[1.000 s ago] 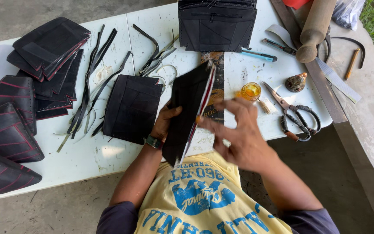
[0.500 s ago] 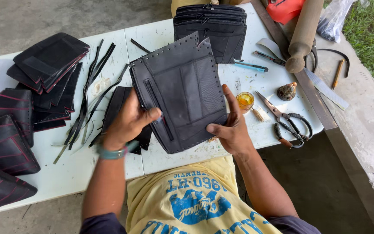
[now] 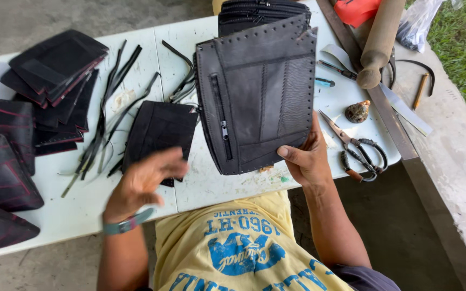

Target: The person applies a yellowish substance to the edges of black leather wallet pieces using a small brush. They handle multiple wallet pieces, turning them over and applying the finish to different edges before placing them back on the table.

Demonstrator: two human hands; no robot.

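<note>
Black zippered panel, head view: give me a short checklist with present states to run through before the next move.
1. Right hand grips the black zippered panel at its lower edge: ok.
2. Left hand is off the panel, blurred above the table: ok.
3. Zipper closed along its length: cannot tell.
4. Punched holes along the panel's top edge visible: ok.
5. Scissors lie apart from the right hand: ok.
6. Flat black piece by the left hand lies flat: ok.

The person wears a yellow T-shirt with blue print, dark sleeves, and a teal wristband on the left wrist.
</note>
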